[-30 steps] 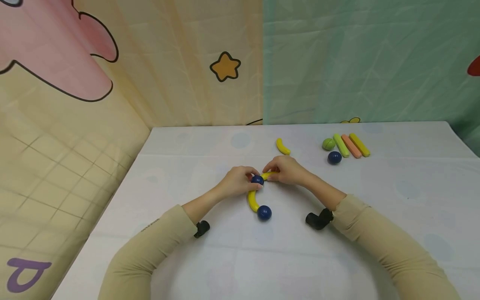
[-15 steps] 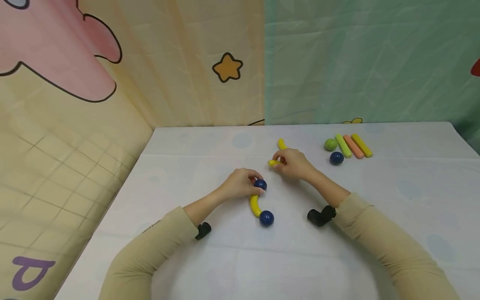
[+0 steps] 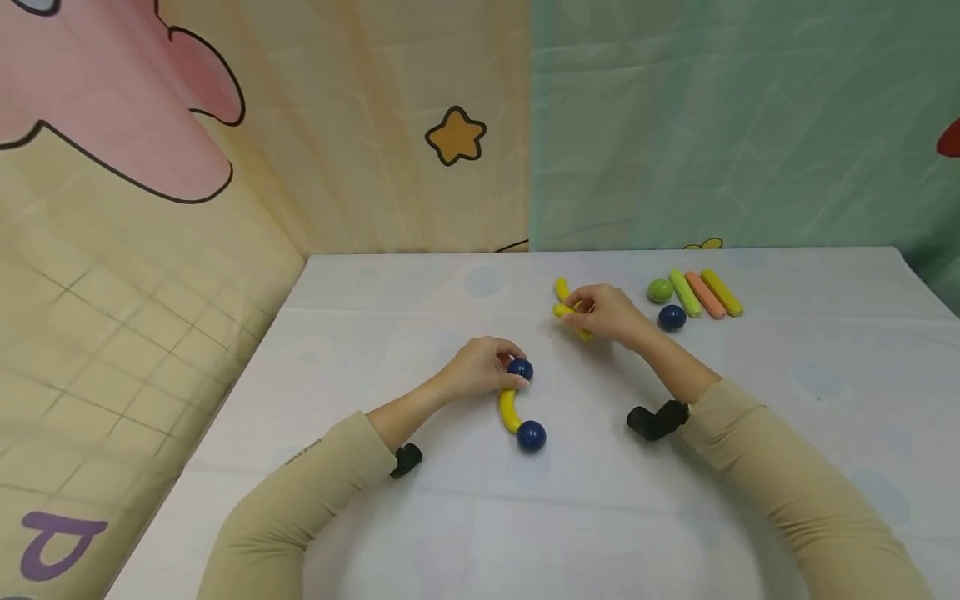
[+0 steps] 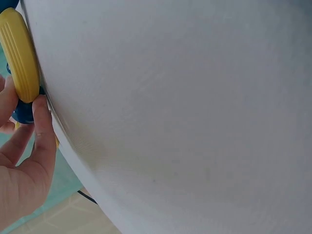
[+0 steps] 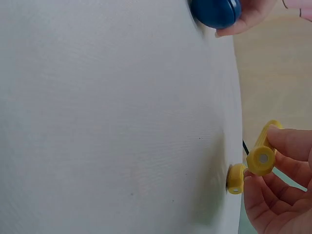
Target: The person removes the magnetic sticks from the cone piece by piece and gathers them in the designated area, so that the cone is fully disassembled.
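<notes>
My left hand pinches a dark blue ball between thumb and fingers. A curved yellow rod runs from that ball down to a second blue ball on the table. In the left wrist view, the rod shows grooves along its side and meets the ball at my fingertips. My right hand holds another curved yellow rod, which has a pale round disc in its end. Just behind it lies a third curved yellow rod, partly hidden by the right hand.
At the back right of the white table lie a green ball, a blue ball, and straight sticks in light green, orange and yellow. Printed curtains hang behind the table.
My right hand has drawn its yellow rod away from the blue ball in my left hand, moving back and right toward the loose curved rod. The left hand keeps its hold.
</notes>
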{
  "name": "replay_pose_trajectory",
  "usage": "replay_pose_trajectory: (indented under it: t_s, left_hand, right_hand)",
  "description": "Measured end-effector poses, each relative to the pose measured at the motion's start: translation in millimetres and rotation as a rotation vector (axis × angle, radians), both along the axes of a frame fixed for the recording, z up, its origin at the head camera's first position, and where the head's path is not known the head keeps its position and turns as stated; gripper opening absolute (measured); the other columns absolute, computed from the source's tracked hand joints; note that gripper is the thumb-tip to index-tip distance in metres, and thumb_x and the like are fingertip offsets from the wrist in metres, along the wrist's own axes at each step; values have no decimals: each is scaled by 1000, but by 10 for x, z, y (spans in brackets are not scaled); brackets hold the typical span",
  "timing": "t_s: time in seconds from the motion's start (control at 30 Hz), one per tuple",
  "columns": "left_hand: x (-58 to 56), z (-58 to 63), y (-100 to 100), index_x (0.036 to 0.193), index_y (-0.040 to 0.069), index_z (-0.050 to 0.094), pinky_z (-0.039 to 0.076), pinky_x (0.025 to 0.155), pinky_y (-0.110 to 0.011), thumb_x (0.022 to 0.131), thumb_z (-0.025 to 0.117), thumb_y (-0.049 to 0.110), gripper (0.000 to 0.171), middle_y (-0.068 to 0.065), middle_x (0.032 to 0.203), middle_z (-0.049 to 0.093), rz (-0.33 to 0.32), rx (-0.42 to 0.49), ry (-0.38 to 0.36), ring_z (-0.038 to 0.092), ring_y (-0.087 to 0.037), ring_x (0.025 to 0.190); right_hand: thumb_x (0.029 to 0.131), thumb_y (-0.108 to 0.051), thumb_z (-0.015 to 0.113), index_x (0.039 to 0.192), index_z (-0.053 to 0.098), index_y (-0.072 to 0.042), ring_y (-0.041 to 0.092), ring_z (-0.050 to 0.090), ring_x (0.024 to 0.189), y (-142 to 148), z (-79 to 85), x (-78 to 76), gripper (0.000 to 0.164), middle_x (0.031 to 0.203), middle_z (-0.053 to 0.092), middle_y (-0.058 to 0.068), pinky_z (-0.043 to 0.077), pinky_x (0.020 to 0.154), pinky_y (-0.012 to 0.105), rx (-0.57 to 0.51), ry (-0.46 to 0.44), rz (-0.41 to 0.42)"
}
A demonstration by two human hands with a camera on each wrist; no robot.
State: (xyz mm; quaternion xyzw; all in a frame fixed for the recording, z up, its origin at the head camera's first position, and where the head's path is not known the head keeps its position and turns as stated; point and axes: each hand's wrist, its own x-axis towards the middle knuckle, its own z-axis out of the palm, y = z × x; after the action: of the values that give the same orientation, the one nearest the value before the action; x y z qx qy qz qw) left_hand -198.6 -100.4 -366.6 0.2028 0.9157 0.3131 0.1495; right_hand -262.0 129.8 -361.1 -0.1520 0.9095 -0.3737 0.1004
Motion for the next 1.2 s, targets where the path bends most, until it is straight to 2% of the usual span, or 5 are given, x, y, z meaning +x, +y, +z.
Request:
replay_pose_trajectory:
  t_s: [0.13, 0.47, 0.77, 0.97, 1.2]
  left_hand:
    - [-1, -6, -4, 108, 8, 68, 40, 64, -20, 78, 77, 23, 35, -3, 88, 58, 3, 2, 3, 49, -16, 77]
    - [10, -7, -12, 111, 7, 66, 40, 59, -19, 79, 75, 23, 36, -4, 88, 57, -3, 7, -16, 49, -13, 69]
    - [1, 1, 6, 110, 7, 67, 39, 60, -19, 79, 75, 23, 36, -3, 86, 57, -4, 1, -2, 49, -14, 71]
    - [-15, -9, 3, 110, 6, 67, 40, 60, -19, 79, 76, 24, 36, -3, 86, 58, -17, -2, 14, 49, -13, 70]
    - [-5, -16, -2, 110, 6, 67, 41, 61, -19, 78, 76, 24, 38, -4, 88, 59, -7, -2, 13, 50, -13, 71]
  right_hand:
    - [87, -18, 65, 110, 62, 1, 23, 49, 76, 12, 18, -51, 30, 94, 55, 15, 44, 62, 25, -15, -33, -21]
    - [84, -18, 68, 105, 65, 1, 23, 49, 71, -173, 49, -263, 29, 86, 57, 14, 42, 58, 26, 32, 35, -49]
    - [84, -19, 68, 107, 66, 1, 24, 51, 77, -310, 83, -468, 30, 95, 59, 15, 46, 63, 26, 64, 22, -112]
    - [82, -19, 69, 103, 68, 1, 24, 52, 79, -362, 68, -517, 30, 93, 62, 15, 42, 64, 29, 92, 74, -127]
    - [81, -19, 70, 101, 69, 2, 26, 55, 81, -430, 33, -515, 29, 97, 65, 15, 45, 69, 33, 112, 84, -162]
